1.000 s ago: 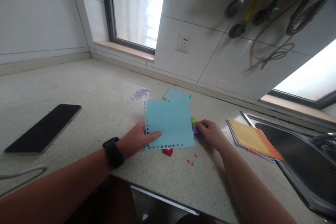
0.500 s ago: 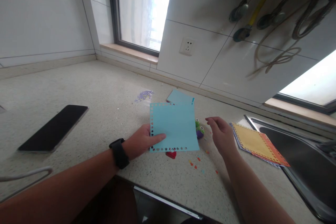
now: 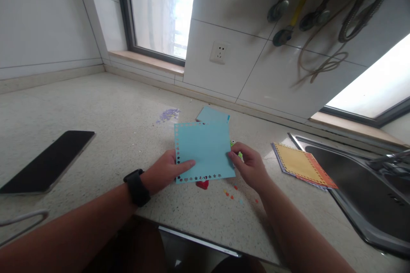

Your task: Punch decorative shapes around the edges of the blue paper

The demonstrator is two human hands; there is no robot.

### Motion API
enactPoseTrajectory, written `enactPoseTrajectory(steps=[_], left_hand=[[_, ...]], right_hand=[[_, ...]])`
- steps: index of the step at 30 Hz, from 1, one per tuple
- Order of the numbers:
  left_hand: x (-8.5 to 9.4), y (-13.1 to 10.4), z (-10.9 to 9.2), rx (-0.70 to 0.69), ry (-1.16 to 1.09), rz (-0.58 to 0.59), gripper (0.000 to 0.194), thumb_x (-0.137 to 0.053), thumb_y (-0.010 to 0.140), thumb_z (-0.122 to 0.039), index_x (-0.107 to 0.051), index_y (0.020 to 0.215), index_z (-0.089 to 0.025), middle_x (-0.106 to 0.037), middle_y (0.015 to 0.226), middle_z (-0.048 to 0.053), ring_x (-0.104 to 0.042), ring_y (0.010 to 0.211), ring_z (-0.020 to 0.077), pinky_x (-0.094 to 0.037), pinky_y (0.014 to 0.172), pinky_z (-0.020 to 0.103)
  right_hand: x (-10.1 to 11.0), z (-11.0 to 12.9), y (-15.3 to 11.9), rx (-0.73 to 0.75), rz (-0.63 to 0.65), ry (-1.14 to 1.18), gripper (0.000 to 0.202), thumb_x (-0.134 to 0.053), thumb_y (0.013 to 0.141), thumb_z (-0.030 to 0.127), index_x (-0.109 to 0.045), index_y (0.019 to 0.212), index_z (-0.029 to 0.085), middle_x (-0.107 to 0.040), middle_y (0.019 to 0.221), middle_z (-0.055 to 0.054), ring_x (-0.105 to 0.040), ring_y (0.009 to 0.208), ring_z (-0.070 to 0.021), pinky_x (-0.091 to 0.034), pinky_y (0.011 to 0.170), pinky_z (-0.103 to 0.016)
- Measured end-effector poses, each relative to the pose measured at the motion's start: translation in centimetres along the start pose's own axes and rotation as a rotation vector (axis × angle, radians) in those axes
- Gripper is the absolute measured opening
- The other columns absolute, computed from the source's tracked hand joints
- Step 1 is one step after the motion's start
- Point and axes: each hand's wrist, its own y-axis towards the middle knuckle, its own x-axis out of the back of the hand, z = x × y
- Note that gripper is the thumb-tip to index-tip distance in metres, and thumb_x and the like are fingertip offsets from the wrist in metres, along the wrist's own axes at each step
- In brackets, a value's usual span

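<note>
A light blue sheet [image 3: 205,147] is held up over the counter, with small punched shapes along its left, top and bottom edges. My left hand [image 3: 166,169] grips its left side, thumb on top. At the right edge, my right hand [image 3: 248,164] pinches the same sheet. Partly hidden behind the sheet are a red heart-shaped object [image 3: 202,184] and a green object [image 3: 240,154] near my right fingertips. Another light blue paper [image 3: 213,114] lies just beyond. Small orange and red paper bits [image 3: 232,196] are scattered on the counter in front.
A black phone [image 3: 48,160] lies at the left near a white cable [image 3: 28,217]. Purple paper bits [image 3: 168,114] are at the back. Yellow and orange punched sheets [image 3: 299,163] lie beside the sink [image 3: 358,187] at the right. A socket [image 3: 220,52] is on the wall.
My right hand has moved left to the blue sheet and taken hold of its right edge. My left hand keeps its grip. The whole view has shifted slightly.
</note>
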Motion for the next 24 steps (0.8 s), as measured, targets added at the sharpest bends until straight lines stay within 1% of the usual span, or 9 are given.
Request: enactPoseTrajectory(steps=[3,7,10,12,14,16,18,21,24], left_hand=[[0.0,0.1,0.0,0.008,-0.011,-0.005,0.035,-0.075,0.085,-0.043,-0.073,0.105,-0.014,-0.08,0.098,0.012,-0.073,0.079,0.0219,-0.056,0.073,0.034],[-0.1,0.0,-0.1,0.016,-0.042,-0.012,0.035,-0.075,0.085,-0.041,-0.073,0.106,-0.013,-0.08,0.095,0.012,-0.073,0.079,0.0229,-0.056,0.073,0.035],[-0.2,-0.1,-0.1,0.008,-0.033,-0.015,0.035,-0.073,0.086,-0.041,-0.073,0.109,-0.014,-0.079,0.093,0.01,-0.073,0.078,0.0228,-0.055,0.073,0.035],[-0.2,-0.1,-0.2,-0.037,0.003,-0.003,0.034,-0.071,0.088,-0.041,-0.074,0.109,-0.016,-0.079,0.094,0.01,-0.072,0.081,0.0231,-0.055,0.074,0.036],[0.0,-0.1,-0.3,-0.13,0.066,0.009,0.03,-0.071,0.087,-0.04,-0.076,0.107,-0.018,-0.078,0.099,0.01,-0.071,0.088,0.0243,-0.053,0.08,0.037],[0.2,-0.1,-0.4,-0.216,0.122,0.027,0.026,-0.072,0.086,-0.037,-0.078,0.104,-0.02,-0.077,0.105,0.01,-0.069,0.095,0.0255,-0.051,0.087,0.038],[0.6,0.0,-0.4,-0.25,0.142,0.058,0.024,-0.072,0.086,-0.036,-0.079,0.103,-0.021,-0.076,0.107,0.01,-0.068,0.097,0.026,-0.05,0.09,0.039],[1.1,0.0,-0.3,-0.285,0.157,0.115,0.026,-0.071,0.085,-0.038,-0.079,0.104,-0.022,-0.075,0.109,0.009,-0.068,0.099,0.0271,-0.049,0.092,0.04],[1.1,0.0,-0.3,-0.304,0.167,0.111,0.028,-0.075,0.082,-0.037,-0.079,0.105,-0.023,-0.075,0.11,0.01,-0.067,0.103,0.0286,-0.048,0.095,0.041]], right_hand=[[0.0,0.1,-0.1,0.01,-0.007,-0.006,0.016,-0.064,0.092,0.034,-0.063,0.081,0.022,-0.06,0.075,-0.001,-0.054,0.069,-0.0162,-0.043,0.063,-0.031],[-0.1,-0.2,-0.2,0.014,0.005,0.04,0.01,-0.064,0.093,0.032,-0.067,0.091,0.023,-0.061,0.078,-0.001,-0.055,0.07,-0.0168,-0.045,0.064,-0.032],[0.2,-0.2,-0.1,0.11,0.023,0.061,0.008,-0.063,0.094,0.029,-0.069,0.093,0.025,-0.063,0.085,-0.004,-0.059,0.079,-0.0195,-0.049,0.071,-0.036],[0.6,0.1,-0.1,0.195,0.062,0.101,0.009,-0.064,0.092,0.026,-0.072,0.097,0.027,-0.065,0.092,-0.005,-0.061,0.088,-0.0216,-0.052,0.078,-0.04],[1.1,0.6,-0.2,0.256,0.127,0.137,0.017,-0.067,0.089,0.021,-0.075,0.1,0.031,-0.064,0.1,-0.006,-0.062,0.095,-0.0225,-0.053,0.084,-0.042],[1.6,1.2,-0.3,0.286,0.202,0.146,0.024,-0.068,0.087,0.016,-0.077,0.101,0.033,-0.061,0.103,-0.006,-0.062,0.098,-0.0225,-0.053,0.086,-0.042],[2.0,1.9,-0.4,0.307,0.267,0.14,0.028,-0.068,0.084,0.014,-0.078,0.099,0.035,-0.06,0.104,-0.005,-0.061,0.099,-0.0225,-0.053,0.087,-0.042],[2.5,2.4,-0.4,0.345,0.332,0.132,0.028,-0.071,0.082,0.016,-0.078,0.1,0.036,-0.062,0.105,-0.005,-0.061,0.1,-0.0229,-0.052,0.089,-0.043],[2.6,2.0,-0.4,0.335,0.322,0.159,0.022,-0.073,0.085,0.024,-0.078,0.103,0.036,-0.065,0.104,-0.005,-0.061,0.1,-0.0238,-0.051,0.091,-0.044]])
